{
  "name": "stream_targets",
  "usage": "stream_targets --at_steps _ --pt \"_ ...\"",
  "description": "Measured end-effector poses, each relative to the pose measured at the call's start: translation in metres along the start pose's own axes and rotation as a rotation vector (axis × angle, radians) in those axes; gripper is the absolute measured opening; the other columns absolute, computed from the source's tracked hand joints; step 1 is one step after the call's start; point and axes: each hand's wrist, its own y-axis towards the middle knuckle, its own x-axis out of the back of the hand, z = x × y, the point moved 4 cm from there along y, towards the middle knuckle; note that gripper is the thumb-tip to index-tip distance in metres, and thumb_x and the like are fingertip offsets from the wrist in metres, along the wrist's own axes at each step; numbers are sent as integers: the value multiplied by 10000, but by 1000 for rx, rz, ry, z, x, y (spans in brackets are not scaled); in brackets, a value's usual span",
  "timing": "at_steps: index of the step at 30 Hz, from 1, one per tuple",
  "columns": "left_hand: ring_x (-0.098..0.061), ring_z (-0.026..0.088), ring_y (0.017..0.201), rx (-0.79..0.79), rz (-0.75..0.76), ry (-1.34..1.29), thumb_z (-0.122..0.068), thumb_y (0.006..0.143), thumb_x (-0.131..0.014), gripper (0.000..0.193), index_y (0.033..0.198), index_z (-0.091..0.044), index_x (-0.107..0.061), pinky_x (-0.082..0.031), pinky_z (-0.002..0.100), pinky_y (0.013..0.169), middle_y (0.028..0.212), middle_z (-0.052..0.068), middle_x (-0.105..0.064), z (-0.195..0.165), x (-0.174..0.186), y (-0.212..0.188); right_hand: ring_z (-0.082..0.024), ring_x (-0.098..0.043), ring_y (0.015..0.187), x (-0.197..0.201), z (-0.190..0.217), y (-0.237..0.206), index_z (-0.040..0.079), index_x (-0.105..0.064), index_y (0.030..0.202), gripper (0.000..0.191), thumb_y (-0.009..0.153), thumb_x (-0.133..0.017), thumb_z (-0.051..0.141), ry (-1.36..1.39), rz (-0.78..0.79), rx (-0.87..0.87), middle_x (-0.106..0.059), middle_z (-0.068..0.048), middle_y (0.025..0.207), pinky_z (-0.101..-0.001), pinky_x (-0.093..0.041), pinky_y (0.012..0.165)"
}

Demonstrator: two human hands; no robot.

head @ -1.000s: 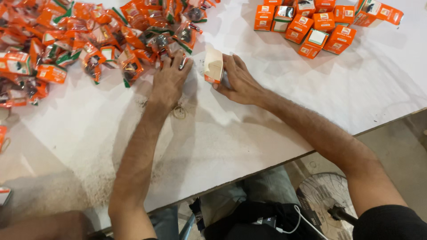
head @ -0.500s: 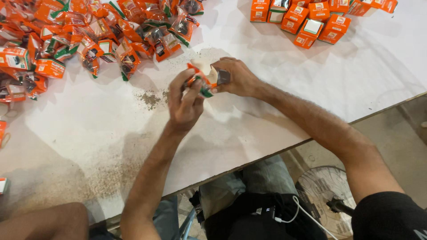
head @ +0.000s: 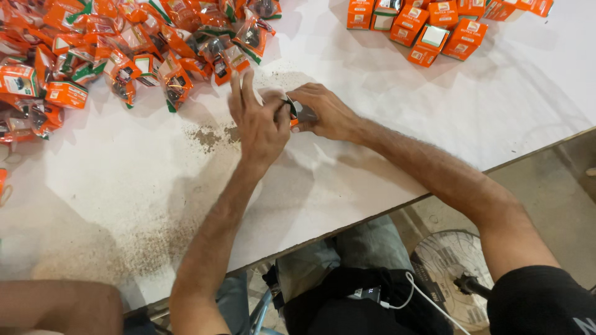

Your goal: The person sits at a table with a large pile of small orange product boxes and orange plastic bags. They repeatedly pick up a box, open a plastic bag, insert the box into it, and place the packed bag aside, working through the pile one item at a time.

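**White worktable, both hands meeting on one small packet**

White tabletop (head: 385, 155), scuffed and speckled with dark grit, fills the view. At its middle the left hand (head: 261, 127) and right hand (head: 326, 111) meet, fingers curled together around a small orange packet (head: 297, 113) held just above the surface, mostly hidden between them. Beyond the left hand lies a heap of orange plastic pouches (head: 124, 49). Further right, well apart, sit small orange boxes (head: 434, 25). Below the table edge a fan (head: 447, 273) stands on the floor.
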Motion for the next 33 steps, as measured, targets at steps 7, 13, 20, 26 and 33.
stream_targets --at_steps 7,13,20,26,33 --pt "-652 206 853 545 57 -576 -134 908 -749 334 1157 26 -595 -539 354 699 1030 162 -676 34 -29 3 -326 -642 1216 -3 -3 -4 43 -397 1414 767 818 -841 232 253 7 -318 -672 -87 1319 -424 -547 965" --pt "-593 141 556 629 189 -942 -53 919 -660 230 1088 66 -561 -504 321 463 784 61 -626 44 -31 0 -362 -644 1212 -5 4 -6 40 -580 1374 609 820 -829 87 -136 -7 28 -675 -168 1359 -478 -494 1007" --pt "-592 139 573 825 261 -1238 -81 920 -724 172 1039 40 -695 -605 335 552 799 96 -634 69 -32 0 -394 -620 1214 -4 6 -2 21 -631 1264 528 788 -851 85 -142 -26 -5 -620 -196 1372 -476 -517 982" --pt "-697 254 963 233 10 -560 -22 903 -759 268 1163 25 -715 -577 390 879 1080 142 -738 50 -20 6 -387 -637 1199 -1 11 -1 24 -580 1237 503 822 -862 68 1 -38 -78 -602 -168 1391 -449 -552 968" --pt "-683 356 1182 -141 109 -525 -32 881 -773 290 1149 -10 -664 -561 425 995 1290 205 -673 27 7 -7 -306 -674 1185 -2 7 -1 32 -437 1302 587 883 -845 89 225 -66 -150 -637 -131 1297 -418 -570 1012"
